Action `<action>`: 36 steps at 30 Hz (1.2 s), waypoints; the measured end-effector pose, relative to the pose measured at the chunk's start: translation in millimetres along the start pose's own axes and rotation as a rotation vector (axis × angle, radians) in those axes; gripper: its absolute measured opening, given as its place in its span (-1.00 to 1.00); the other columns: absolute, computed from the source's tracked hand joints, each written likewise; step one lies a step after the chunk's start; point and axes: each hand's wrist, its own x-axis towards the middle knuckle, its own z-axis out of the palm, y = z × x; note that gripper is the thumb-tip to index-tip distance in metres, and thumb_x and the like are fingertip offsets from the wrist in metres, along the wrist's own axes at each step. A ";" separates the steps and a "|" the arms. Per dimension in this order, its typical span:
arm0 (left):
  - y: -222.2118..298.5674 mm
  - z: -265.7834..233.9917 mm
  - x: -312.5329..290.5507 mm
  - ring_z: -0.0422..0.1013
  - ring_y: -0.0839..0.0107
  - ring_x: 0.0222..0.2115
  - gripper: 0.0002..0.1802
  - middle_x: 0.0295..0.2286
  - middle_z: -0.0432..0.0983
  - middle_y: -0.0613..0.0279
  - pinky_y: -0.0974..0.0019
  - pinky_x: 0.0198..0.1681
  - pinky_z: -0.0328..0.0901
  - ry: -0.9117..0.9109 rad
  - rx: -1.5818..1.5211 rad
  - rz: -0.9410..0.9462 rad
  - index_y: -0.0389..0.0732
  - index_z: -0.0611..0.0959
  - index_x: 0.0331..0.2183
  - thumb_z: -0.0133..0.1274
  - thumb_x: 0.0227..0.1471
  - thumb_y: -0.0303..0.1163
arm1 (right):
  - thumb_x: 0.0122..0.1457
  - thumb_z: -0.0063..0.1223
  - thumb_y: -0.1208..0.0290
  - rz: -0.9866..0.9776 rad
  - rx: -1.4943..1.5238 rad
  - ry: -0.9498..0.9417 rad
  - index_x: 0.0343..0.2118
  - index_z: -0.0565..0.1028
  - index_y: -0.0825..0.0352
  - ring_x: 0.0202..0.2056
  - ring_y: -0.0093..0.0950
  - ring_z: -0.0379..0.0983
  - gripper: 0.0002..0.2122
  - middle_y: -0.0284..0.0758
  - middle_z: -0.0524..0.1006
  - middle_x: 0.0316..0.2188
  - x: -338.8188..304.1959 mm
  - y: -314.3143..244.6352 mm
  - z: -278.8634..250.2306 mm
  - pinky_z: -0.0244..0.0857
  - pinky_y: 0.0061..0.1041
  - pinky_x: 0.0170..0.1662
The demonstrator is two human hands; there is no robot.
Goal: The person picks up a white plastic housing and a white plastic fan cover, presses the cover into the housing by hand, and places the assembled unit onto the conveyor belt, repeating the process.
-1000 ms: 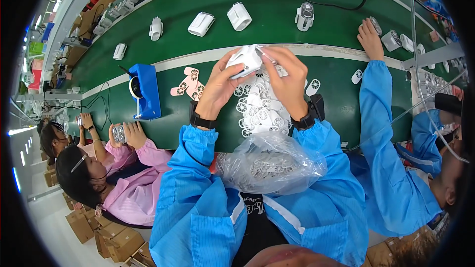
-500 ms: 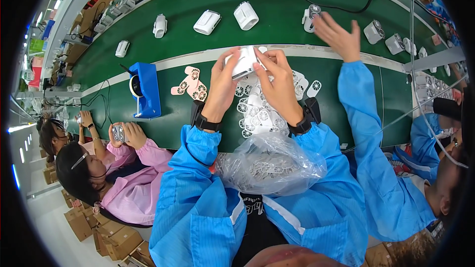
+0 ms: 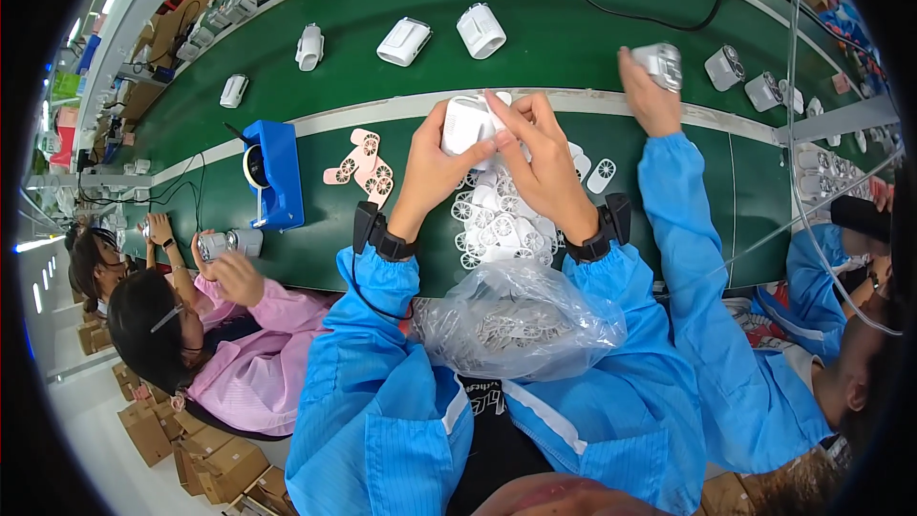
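Above the near edge of the belt I hold a white plastic housing (image 3: 465, 124) tilted up. My left hand (image 3: 428, 167) is closed round its left side, thumb across the lower front. The fingers of my right hand (image 3: 543, 170) press on its right edge, thumb meeting the left one there. Whether a small cover sits under those right fingers, I cannot tell. Just below my hands lies a heap of white flat covers with spoked round openings (image 3: 501, 227). Several pink covers (image 3: 365, 164) lie to the left of my left hand.
A clear plastic bag (image 3: 521, 320) of similar covers rests before me. To the left stands a blue tape dispenser (image 3: 283, 177). Several white housings (image 3: 405, 41) sit on the green belt (image 3: 554, 0). At right a co-worker's hand (image 3: 652, 107) grips one; at left another co-worker's hand (image 3: 237, 277) works at one.
My hands have tilted the housing, and its broad white face now shows more. The right co-worker has lifted a housing off the belt. At left the co-worker's hand has moved nearer their body.
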 end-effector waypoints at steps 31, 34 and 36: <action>-30.7 -33.3 -5.2 0.58 0.30 -0.05 -0.01 -0.04 0.65 0.03 0.24 0.04 0.45 0.010 0.073 0.293 -0.17 0.48 0.26 0.58 -0.20 -0.34 | 0.20 0.16 0.73 -0.182 -0.079 -0.092 0.02 0.66 0.37 -0.15 -0.28 0.59 -0.67 -0.20 0.60 -0.11 9.6 19.7 7.7 0.49 -0.42 -0.18; -37.6 -33.9 -6.9 0.59 0.28 -0.06 0.01 -0.05 0.65 0.03 0.21 0.03 0.46 0.034 0.076 0.322 -0.16 0.46 0.27 0.58 -0.20 -0.34 | 0.20 0.17 0.73 -0.128 -0.045 -0.116 0.02 0.66 0.37 -0.16 -0.28 0.59 -0.67 -0.20 0.60 -0.12 8.7 14.7 6.9 0.49 -0.42 -0.17; -40.3 -33.8 -5.9 0.60 0.29 -0.08 -0.02 -0.06 0.65 0.04 0.22 0.01 0.47 0.040 0.073 0.349 -0.16 0.47 0.26 0.58 -0.19 -0.35 | 0.20 0.14 0.75 -0.126 -0.058 -0.121 -0.01 0.67 0.37 -0.16 -0.29 0.60 -0.69 -0.20 0.60 -0.12 9.5 11.9 6.7 0.49 -0.42 -0.17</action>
